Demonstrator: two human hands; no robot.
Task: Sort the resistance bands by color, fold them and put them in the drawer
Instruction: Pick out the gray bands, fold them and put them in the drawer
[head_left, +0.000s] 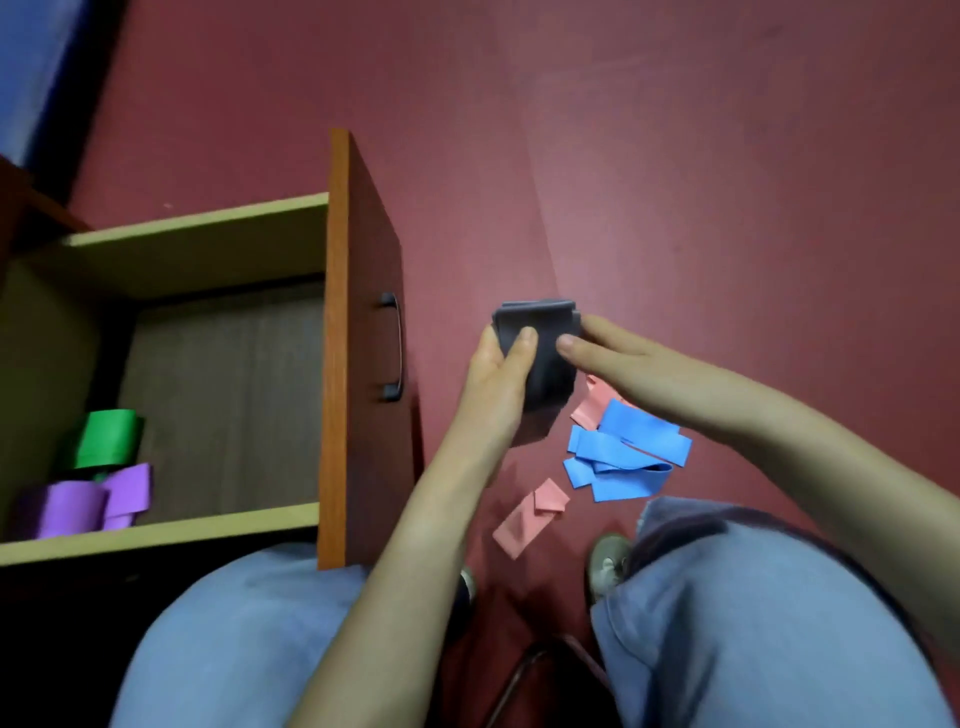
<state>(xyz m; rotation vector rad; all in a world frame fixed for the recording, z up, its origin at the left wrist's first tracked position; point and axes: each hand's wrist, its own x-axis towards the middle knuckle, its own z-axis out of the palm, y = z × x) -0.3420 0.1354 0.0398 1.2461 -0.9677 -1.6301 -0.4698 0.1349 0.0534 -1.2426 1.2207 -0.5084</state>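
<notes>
You hold a folded grey band (545, 338) in both hands, right of the open drawer (332, 338).
Low in the frame your knees (753, 623) flank the red floor (675, 156); above them lies a folded pink band (524, 519), then a loose heap of blue bands (618, 457); at centre your left hand (498, 374) grips the grey band, thumb curled over it, while your right hand (613, 358) pinches its right edge; inside the drawer, lower left, sit a green band (106, 439) and purple bands (78, 506).
</notes>
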